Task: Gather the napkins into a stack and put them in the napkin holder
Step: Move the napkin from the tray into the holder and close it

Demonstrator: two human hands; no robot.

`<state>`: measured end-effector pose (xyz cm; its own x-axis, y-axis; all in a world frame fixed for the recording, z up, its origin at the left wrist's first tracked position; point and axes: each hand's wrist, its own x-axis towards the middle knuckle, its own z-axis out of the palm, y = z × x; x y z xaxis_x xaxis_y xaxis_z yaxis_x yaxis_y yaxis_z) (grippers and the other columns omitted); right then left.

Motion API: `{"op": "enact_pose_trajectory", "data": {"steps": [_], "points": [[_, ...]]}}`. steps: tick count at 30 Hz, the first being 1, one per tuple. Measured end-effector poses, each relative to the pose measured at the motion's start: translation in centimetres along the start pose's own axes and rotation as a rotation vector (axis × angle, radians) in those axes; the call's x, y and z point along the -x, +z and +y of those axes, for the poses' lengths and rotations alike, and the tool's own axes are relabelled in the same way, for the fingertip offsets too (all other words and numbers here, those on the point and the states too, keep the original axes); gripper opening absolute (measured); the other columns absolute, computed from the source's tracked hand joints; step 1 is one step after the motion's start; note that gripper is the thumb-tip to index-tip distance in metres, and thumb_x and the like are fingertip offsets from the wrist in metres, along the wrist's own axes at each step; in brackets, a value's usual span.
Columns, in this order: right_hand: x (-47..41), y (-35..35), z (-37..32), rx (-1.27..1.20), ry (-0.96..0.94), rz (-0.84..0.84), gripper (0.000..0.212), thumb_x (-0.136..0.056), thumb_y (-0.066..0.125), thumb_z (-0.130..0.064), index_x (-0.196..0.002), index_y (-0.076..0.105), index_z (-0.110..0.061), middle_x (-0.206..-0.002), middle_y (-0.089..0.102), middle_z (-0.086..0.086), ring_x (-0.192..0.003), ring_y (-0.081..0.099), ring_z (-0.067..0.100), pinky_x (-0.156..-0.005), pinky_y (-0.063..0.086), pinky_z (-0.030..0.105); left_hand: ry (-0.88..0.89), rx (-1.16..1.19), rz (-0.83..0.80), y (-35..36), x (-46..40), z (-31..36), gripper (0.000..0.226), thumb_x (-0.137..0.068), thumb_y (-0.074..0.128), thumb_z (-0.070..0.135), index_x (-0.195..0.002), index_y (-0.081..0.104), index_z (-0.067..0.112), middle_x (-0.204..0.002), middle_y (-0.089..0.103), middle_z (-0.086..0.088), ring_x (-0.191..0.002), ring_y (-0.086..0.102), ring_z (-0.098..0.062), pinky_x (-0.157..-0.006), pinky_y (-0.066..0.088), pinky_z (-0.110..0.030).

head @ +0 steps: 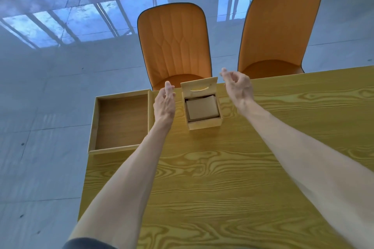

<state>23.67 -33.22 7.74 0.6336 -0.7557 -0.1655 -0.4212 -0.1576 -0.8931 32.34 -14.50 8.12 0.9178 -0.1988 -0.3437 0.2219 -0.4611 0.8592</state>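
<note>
Brown napkins (202, 109) fill the napkin holder (204, 122) — left hand (164, 103) flat, right hand (238, 85) loosely curled, both empty.

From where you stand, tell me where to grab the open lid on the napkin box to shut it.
Take the lid by its free top edge, coming from the right with the right hand, which is nearest. It stands upright, apparently hinged at the back of the napkin holder, so its top edge likely gives the easiest swing down over the napkins.

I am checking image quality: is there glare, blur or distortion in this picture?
Head view: the glossy floor mirrors bright window light; wide-angle distortion stretches the forearms and tilts the chairs; the napkins in the napkin holder stay fairly sharp.
</note>
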Motion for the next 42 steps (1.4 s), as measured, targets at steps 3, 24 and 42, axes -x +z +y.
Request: {"op": "enact_pose_trajectory", "data": {"steps": [3,24,42], "points": [[-0.1,0.4,-0.7,-0.044,0.040,-0.051,0.051,-0.092,0.047,-0.061,-0.086,0.075,-0.019,-0.073,0.061,-0.007,-0.067,0.054,0.003,-0.057,0.040,0.014,0.007,0.048,-0.042,0.1,0.1,2.0,0.064,-0.095,0.021,0.067,-0.114,0.067,0.026,-0.112,0.068,-0.002,-0.108,0.062,-0.023,-0.095,0.048,-0.047],[5.2,-0.4,4.1,-0.037,0.163,-0.188,0.053,-0.086,0.067,-0.047,-0.132,0.055,-0.023,-0.132,0.059,0.003,-0.116,0.057,0.017,-0.097,0.049,0.034,-0.100,0.074,-0.132,0.7,3.8,-4.5,0.056,-0.090,0.062,0.049,-0.139,0.050,0.026,-0.137,0.057,-0.006,-0.109,0.053,-0.016,-0.085,0.041,-0.032],[5.0,0.0,6.3,0.169,0.197,-0.304,0.056,-0.089,0.066,-0.042,-0.136,0.050,-0.016,-0.119,0.066,0.003,-0.105,0.063,0.022,-0.091,0.055,0.044,-0.184,-0.155,-0.307,0.7,2.7,-7.1,0.051,-0.093,0.056,0.050,-0.134,0.055,0.020,-0.130,0.062,-0.008,-0.115,0.061,-0.024,-0.097,0.049,-0.040]]}}
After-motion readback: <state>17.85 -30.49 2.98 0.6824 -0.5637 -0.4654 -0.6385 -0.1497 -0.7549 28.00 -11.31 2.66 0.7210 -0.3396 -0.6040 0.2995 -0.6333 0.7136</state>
